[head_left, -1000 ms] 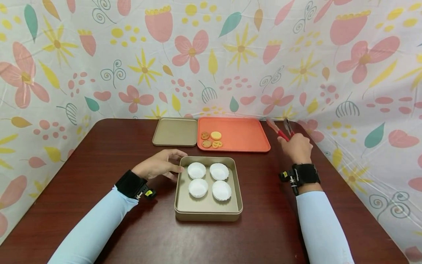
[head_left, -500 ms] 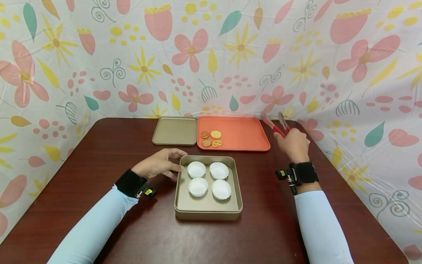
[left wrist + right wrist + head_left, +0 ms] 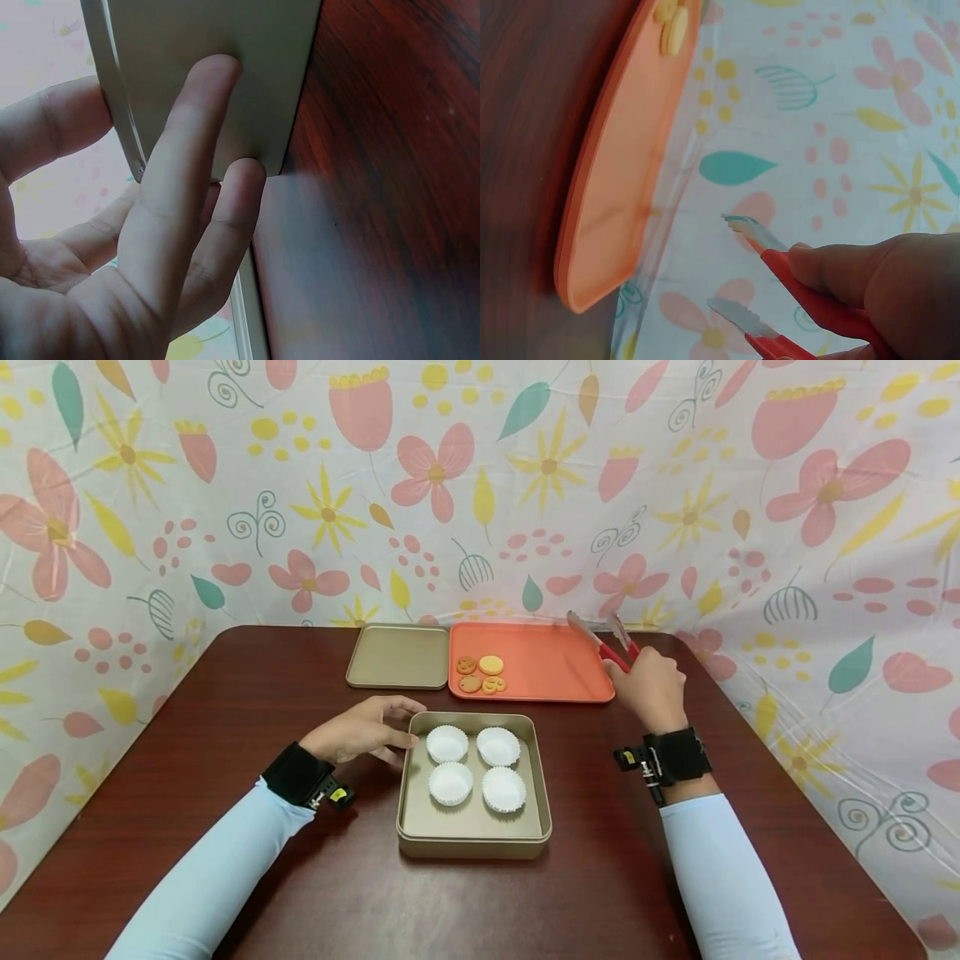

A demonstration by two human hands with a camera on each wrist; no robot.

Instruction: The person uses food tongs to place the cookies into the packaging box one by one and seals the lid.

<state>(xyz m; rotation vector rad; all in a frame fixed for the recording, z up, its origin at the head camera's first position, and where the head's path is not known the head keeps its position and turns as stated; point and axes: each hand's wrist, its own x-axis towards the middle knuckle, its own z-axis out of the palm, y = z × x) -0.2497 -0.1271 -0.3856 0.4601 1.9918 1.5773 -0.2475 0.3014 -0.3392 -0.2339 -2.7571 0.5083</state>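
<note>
My right hand (image 3: pixel 651 689) grips red-handled tongs (image 3: pixel 613 656), their two metal tips apart with nothing between them. In the right wrist view the tongs (image 3: pixel 821 304) point toward the orange tray (image 3: pixel 619 187), and the tips overlap its right end in the head view. My left hand (image 3: pixel 366 731) touches the left side of a gold square tin (image 3: pixel 474 850). In the left wrist view its fairly straight fingers (image 3: pixel 199 112) lie against the tin's wall (image 3: pixel 262 90). Inside the tin sit several white paper cups (image 3: pixel 450 785), with nothing in them.
On the orange tray (image 3: pixel 547 660) at the back, several small cookies (image 3: pixel 480 677) lie in its left part. A flat gold lid or tray (image 3: pixel 400 657) adjoins it on the left. A flowered cloth (image 3: pixel 480 485) hangs behind the dark wooden table (image 3: pixel 225 735).
My right hand and the tongs have moved left, bringing the tips from beside the orange tray to over its right end. My left hand and the tin have stayed in place.
</note>
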